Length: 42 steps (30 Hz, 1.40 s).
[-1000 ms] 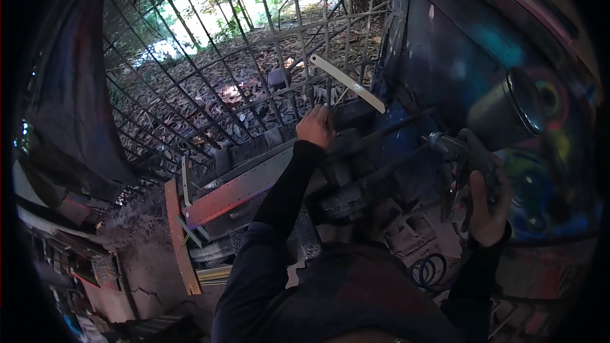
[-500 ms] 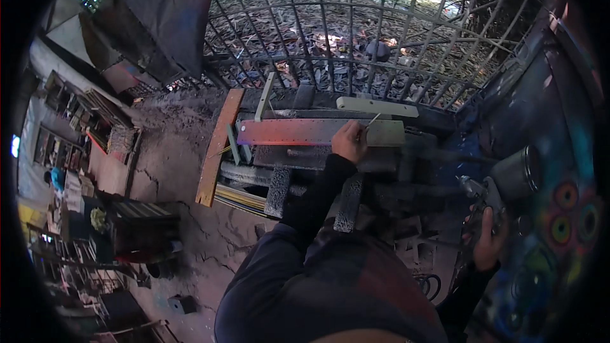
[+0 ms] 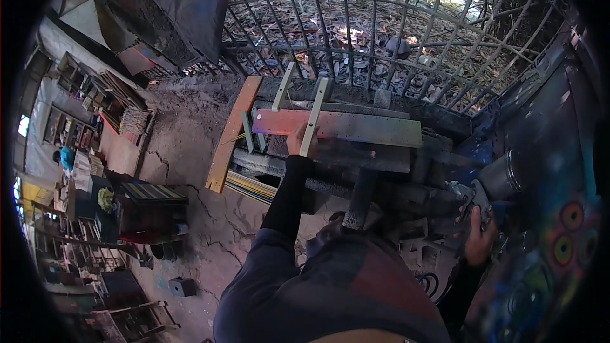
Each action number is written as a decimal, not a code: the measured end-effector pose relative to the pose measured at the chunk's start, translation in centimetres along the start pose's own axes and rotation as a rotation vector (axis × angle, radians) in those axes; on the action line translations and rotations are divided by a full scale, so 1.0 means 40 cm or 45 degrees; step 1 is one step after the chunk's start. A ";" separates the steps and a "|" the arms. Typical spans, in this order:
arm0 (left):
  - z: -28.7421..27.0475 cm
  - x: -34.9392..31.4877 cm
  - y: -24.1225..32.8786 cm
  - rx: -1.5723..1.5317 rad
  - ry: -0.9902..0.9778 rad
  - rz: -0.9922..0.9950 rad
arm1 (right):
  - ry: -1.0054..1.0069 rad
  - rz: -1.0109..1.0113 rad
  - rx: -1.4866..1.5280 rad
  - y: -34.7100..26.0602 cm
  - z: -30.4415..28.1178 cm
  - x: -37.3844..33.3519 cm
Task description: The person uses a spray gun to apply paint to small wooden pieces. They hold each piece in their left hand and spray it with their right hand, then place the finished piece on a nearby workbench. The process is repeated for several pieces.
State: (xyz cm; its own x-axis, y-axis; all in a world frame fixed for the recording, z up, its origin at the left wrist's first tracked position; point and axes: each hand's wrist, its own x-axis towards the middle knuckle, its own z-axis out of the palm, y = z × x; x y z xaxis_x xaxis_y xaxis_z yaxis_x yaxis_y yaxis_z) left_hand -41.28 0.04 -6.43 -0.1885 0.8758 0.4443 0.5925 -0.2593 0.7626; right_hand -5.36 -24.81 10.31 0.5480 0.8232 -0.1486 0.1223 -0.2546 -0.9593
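My left hand [image 3: 297, 140] is closed around the lower end of a pale green strip with small holes [image 3: 314, 113]. The strip stands crosswise over a long board [image 3: 375, 128], which is reddish at its left and grey-green at its right. In my right hand [image 3: 480, 239] is a spray gun [image 3: 471, 195] with a round metal cup [image 3: 502, 176], held off to the right of the board. Another pale strip [image 3: 284, 87] rests at the board's far left, and short green pieces [image 3: 248, 132] stand by its left end.
An orange plank [image 3: 234, 134] lies at the left of the work spot. Beyond it runs a barred metal fence [image 3: 327, 38] with dry leaves behind. Dark beams [image 3: 361, 198] support the board. A paint-spotted panel [image 3: 562, 241] stands at the right; shelves and crates [image 3: 149, 213] fill the left.
My left hand has moved left and now holds the pale strip that lay beyond the board's right part. The spray gun stays at the right. The view has shifted slightly.
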 end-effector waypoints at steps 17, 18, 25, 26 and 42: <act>-0.051 0.069 -0.186 -0.223 -0.315 0.003 | 0.073 0.042 -0.202 0.052 -0.013 -0.011; -0.042 0.072 -0.194 -0.193 -0.303 0.019 | 0.090 0.044 -0.256 0.061 -0.017 -0.008; -0.055 0.089 -0.152 0.035 -0.333 0.086 | 0.050 0.142 -0.336 0.086 -0.021 -0.016; -0.068 0.084 -0.116 0.088 -0.287 0.165 | 0.113 0.180 -0.335 0.089 -0.016 -0.015; -0.028 0.064 -0.206 -0.102 -0.310 -0.027 | 0.132 -0.097 -0.161 0.030 0.038 -0.026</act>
State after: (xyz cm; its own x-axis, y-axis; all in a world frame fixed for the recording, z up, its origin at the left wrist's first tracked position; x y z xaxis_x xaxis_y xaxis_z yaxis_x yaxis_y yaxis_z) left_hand -47.54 3.98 -11.05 -0.0004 0.9511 0.3090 0.5249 -0.2628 0.8096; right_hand -7.05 -25.20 8.95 0.6145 0.7876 -0.0450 0.2660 -0.2606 -0.9281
